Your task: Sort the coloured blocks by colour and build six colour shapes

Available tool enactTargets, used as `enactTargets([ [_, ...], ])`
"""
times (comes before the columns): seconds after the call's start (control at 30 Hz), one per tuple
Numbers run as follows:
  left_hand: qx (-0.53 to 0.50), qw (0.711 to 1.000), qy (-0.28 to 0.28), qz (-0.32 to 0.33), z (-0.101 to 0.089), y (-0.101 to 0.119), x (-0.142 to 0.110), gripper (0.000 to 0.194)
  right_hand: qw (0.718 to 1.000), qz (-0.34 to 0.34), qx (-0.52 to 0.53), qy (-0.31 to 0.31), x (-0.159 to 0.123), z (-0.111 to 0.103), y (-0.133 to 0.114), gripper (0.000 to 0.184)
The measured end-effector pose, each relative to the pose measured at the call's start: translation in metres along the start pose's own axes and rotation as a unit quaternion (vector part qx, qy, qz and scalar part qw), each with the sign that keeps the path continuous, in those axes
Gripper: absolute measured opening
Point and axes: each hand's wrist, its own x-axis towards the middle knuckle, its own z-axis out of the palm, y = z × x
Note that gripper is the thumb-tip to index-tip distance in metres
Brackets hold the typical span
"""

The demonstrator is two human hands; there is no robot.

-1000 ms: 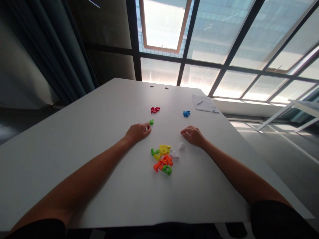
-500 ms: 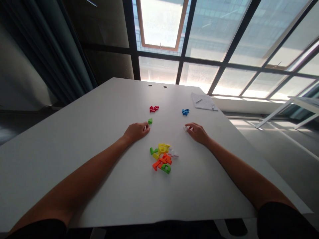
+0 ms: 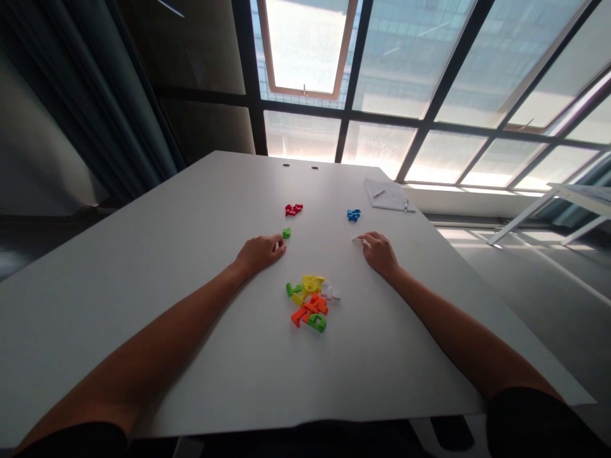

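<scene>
My right hand rests low over the white table, with its fingers bent and its tips at a small white piece. The little piece pokes out past my fingertips, and I cannot tell if I am pinching it tight or only touching it. My left hand lies on its side of the table with the fingers curled in and the thumb near them. A small green piece sits right by those fingers, just past them, and I cannot tell if they touch it or how tight they are. Farther away than the green one is a little bunch of red pieces, and past my right hand is a bunch of blue pieces. Closer to me, between my two arms, there is a mixed pile. It has yellow at the far side, orange nearer me, white on the right, and green at the left and at the near end. Far off on the right lies some paper with a pen on it, and behind the table are big bright windows
</scene>
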Motion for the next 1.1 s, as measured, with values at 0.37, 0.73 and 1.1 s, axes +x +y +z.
enactTargets([
  [0.37,-0.001,1.0,0.002,0.003,0.0,0.0,0.0,0.034,0.907,-0.293,0.26,-0.155,-0.028,-0.026,-0.098,0.026],
  [0.73,0.002,1.0,-0.005,0.003,-0.003,0.001,-0.001,0.035,0.95,-0.218,0.174,-0.139,-0.018,-0.016,-0.057,0.033],
  [1.1,0.002,1.0,-0.003,0.001,-0.002,0.001,-0.001,0.034,0.998,-0.037,0.039,-0.026,-0.005,0.001,-0.003,0.023],
])
